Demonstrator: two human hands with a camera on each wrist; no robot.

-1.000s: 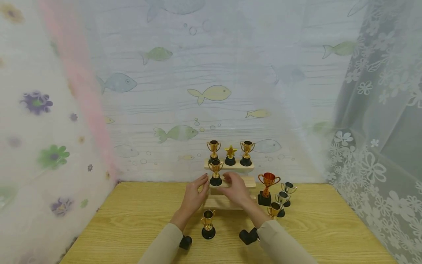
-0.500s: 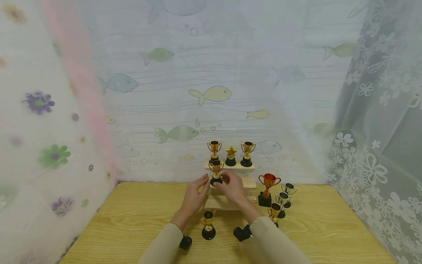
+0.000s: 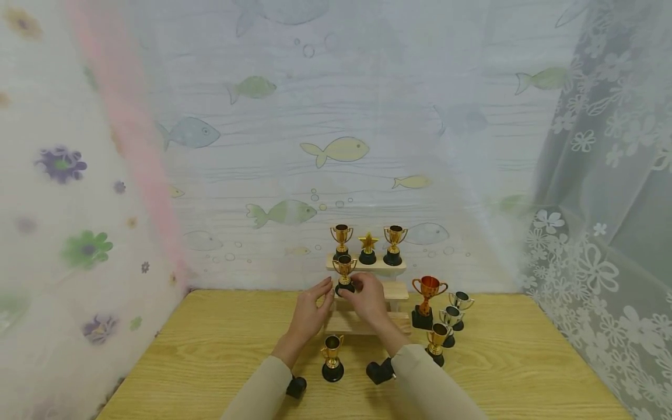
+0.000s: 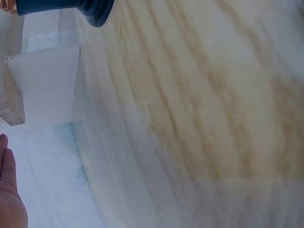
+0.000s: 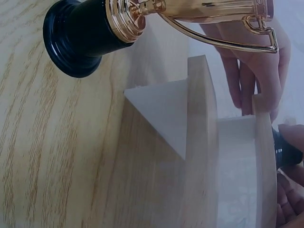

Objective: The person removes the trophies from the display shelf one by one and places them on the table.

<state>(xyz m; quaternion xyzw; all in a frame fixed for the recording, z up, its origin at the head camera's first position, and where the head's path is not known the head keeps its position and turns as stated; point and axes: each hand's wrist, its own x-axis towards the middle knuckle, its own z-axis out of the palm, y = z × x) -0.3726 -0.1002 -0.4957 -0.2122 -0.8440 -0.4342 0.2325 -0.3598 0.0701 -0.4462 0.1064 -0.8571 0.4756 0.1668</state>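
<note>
A small gold trophy cup [image 3: 345,268] on a black base stands upright at the left end of the middle step of a wooden riser [image 3: 396,290]. My right hand [image 3: 370,298] pinches its base between thumb and fingers; the right wrist view shows that black base [image 5: 286,151] between the fingertips. Left of the cup, my left hand [image 3: 308,309] is held with extended fingers beside the step's end, gripping nothing. Those fingers [image 4: 8,171] also show at the left edge of the left wrist view. Another gold cup [image 3: 332,356] stands on the table before the riser.
On the top step stand two gold cups [image 3: 395,238] with a gold star trophy [image 3: 368,244] between them. Right of the riser are an orange-red cup [image 3: 429,291], two silver cups [image 3: 451,316] and a gold cup [image 3: 437,339]. A patterned curtain [image 3: 336,116] hangs behind the table.
My right hand has moved left and closed its thumb and fingers on the trophy cup's base. My left hand has stayed in place.
</note>
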